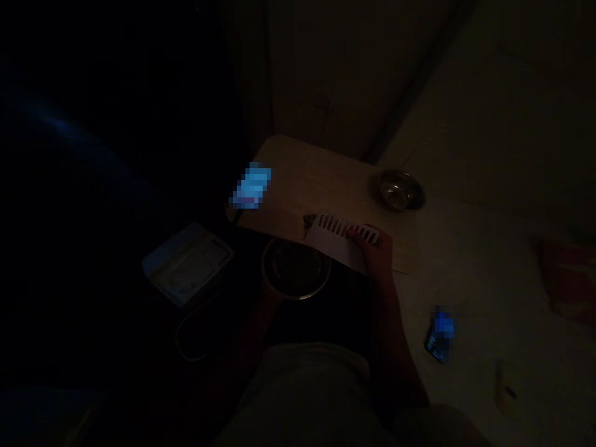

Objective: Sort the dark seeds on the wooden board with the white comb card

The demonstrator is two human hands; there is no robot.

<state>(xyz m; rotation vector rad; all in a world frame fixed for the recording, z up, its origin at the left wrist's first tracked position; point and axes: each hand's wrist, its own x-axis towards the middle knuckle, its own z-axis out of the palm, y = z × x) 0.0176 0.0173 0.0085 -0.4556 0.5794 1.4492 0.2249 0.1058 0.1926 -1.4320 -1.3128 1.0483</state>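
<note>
The room is very dark. My right hand (375,248) is closed on a flat white scraper (333,239) that has a row of slots along its upper edge. The scraper rests on a pale wooden board (321,174) near its front edge. Beside its left end lies a small heap of dark bits (308,223). Just below that edge, my left hand (274,290) holds a round metal bowl (298,293) by its left side; the fingers are mostly lost in shadow. What the bowl contains is too dark to make out.
A lit phone-like screen (252,185) is on the board's left end, and a shiny metal bowl (403,191) stands at its right. A rectangular container (189,261) is at left. A phone (439,338) lies on the pale surface at right, near a reddish thing (565,279).
</note>
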